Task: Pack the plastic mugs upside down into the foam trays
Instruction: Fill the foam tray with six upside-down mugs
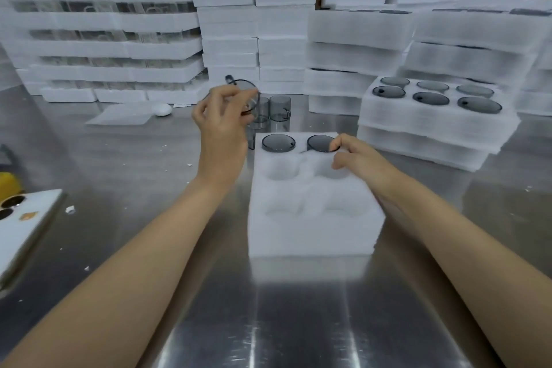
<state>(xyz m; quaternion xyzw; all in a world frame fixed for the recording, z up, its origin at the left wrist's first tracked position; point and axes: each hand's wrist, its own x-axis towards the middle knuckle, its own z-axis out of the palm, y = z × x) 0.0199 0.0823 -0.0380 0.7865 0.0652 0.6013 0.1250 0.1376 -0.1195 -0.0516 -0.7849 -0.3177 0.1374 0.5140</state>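
Head view: a white foam tray (pixel 313 227) with six pockets was laid on the steel table (pixel 134 176), straight ahead. Two smoky grey plastic mugs were seated upside down in its far row, the left mug (pixel 278 143) and the right mug (pixel 319 143), bases up. The four nearer pockets were unfilled.

The right hand (pixel 361 161) was curled at the tray's far right, one fingertip (pixel 334 145) touching the edge of the right mug's base and the thumb held over the pocket just in front. Pinch or plain touch could not be told.

The left hand (pixel 222 122) was raised above the table beyond the tray's left corner. A third mug (pixel 249 92) was pinched in its fingertips, tilted, handle up; blurred.

Two loose mugs (pixel 280 112) were stood on the table just behind the tray.

To the right, a filled tray (pixel 433 122) with six mug bases showing was stacked on others. Foam tray stacks (pixel 230 24) were piled along the back. A white phone (pixel 27 227) was lying at the left edge.
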